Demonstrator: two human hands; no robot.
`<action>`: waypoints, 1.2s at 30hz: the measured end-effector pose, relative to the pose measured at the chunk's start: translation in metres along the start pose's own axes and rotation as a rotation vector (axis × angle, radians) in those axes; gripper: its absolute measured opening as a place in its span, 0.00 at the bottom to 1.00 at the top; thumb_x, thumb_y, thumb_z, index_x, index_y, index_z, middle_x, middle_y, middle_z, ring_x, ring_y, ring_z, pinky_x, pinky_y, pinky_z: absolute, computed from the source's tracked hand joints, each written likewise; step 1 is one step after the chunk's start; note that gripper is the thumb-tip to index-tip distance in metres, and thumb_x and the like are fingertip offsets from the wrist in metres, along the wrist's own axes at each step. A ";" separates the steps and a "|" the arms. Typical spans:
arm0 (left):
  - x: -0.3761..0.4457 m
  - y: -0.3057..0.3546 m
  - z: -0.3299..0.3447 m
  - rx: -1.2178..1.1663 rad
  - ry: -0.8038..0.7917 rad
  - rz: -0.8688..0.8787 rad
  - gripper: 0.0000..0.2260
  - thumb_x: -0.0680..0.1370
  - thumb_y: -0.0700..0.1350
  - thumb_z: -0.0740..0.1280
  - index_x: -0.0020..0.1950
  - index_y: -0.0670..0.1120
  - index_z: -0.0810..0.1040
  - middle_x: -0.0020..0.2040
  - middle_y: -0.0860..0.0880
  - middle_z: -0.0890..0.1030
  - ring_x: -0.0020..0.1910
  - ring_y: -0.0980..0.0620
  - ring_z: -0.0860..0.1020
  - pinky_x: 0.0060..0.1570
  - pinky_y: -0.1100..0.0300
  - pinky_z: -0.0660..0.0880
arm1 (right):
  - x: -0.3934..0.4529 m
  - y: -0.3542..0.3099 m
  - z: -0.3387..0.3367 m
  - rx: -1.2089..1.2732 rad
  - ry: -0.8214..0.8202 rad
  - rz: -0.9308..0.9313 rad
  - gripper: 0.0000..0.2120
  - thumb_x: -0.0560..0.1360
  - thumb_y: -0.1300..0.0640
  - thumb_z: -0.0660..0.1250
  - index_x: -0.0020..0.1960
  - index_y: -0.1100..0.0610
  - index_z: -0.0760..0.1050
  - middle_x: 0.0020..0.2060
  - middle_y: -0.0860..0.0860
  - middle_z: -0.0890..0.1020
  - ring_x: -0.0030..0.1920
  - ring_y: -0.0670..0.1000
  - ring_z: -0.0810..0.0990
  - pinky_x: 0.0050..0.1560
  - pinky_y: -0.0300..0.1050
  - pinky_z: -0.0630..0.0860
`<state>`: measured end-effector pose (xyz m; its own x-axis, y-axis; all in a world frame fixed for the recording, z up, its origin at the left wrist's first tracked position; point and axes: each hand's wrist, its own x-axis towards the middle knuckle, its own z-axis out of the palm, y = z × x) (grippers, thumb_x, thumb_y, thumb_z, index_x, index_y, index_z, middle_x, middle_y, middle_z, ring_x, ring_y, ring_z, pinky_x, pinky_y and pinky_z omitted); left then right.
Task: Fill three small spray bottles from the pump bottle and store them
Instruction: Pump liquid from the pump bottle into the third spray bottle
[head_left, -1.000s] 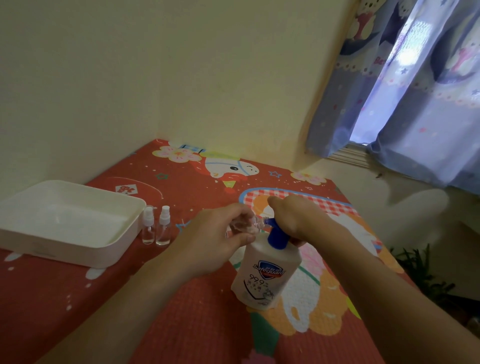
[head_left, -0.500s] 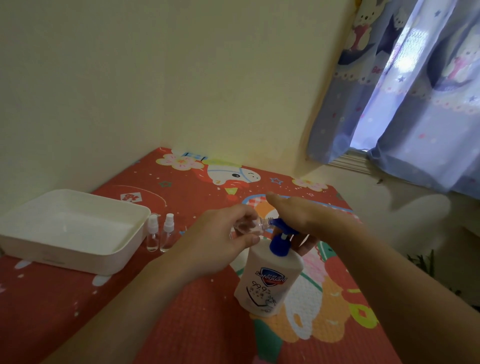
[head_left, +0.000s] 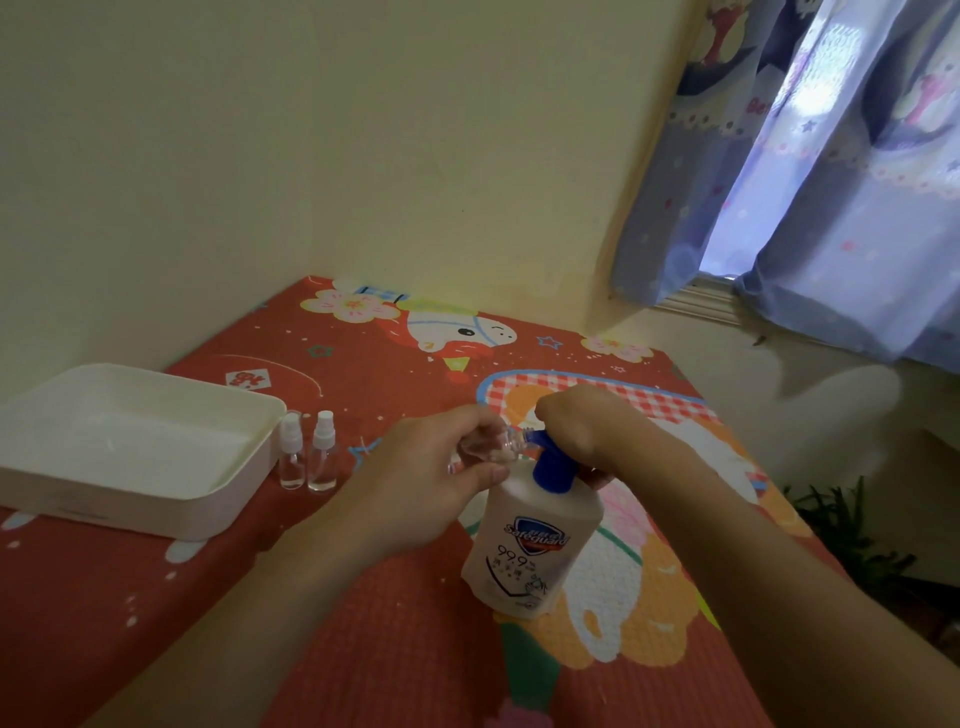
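A white pump bottle (head_left: 530, 545) with a blue pump head (head_left: 550, 465) stands on the red patterned mat. My right hand (head_left: 582, 426) lies on top of the pump head. My left hand (head_left: 436, 473) holds a small clear spray bottle (head_left: 493, 447) tipped sideways, cap off, its open neck against the blue nozzle. Two more small clear spray bottles with white caps (head_left: 291, 452) (head_left: 323, 451) stand upright side by side, just right of the white tray (head_left: 218, 512).
The red cartoon mat (head_left: 363, 597) ends at a cream wall behind and left. A curtain (head_left: 810, 171) hangs at the right over a window sill. A green plant (head_left: 841, 525) sits low beyond the mat's right edge.
My right hand has pressed the pump head down, lifted and come down on it again. The small bottle stays at the nozzle. The view shifted slightly.
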<state>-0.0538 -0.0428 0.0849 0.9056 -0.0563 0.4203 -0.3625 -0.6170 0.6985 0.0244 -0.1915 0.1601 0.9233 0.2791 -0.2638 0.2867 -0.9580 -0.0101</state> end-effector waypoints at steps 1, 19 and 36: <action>0.000 0.001 0.000 -0.002 -0.004 0.002 0.11 0.76 0.48 0.71 0.58 0.54 0.78 0.51 0.60 0.82 0.51 0.66 0.78 0.51 0.66 0.74 | 0.000 0.001 0.000 -0.024 0.003 -0.004 0.06 0.80 0.61 0.58 0.45 0.58 0.69 0.35 0.53 0.72 0.32 0.50 0.74 0.32 0.39 0.72; 0.007 0.010 -0.014 -0.008 -0.020 0.005 0.14 0.76 0.49 0.72 0.61 0.55 0.78 0.53 0.60 0.81 0.51 0.69 0.77 0.47 0.75 0.69 | -0.015 0.004 -0.017 0.496 -0.095 0.133 0.35 0.79 0.35 0.42 0.57 0.61 0.75 0.49 0.60 0.82 0.46 0.59 0.83 0.47 0.51 0.81; 0.001 0.003 -0.005 -0.017 0.000 -0.017 0.15 0.75 0.48 0.74 0.61 0.55 0.80 0.52 0.60 0.83 0.52 0.66 0.79 0.51 0.71 0.72 | -0.011 -0.001 -0.002 -0.041 0.023 -0.053 0.02 0.81 0.61 0.57 0.50 0.58 0.67 0.39 0.55 0.74 0.42 0.54 0.74 0.47 0.44 0.75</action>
<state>-0.0549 -0.0410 0.0902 0.9118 -0.0458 0.4082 -0.3505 -0.6046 0.7152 0.0141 -0.1931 0.1647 0.9121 0.3308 -0.2422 0.3447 -0.9386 0.0163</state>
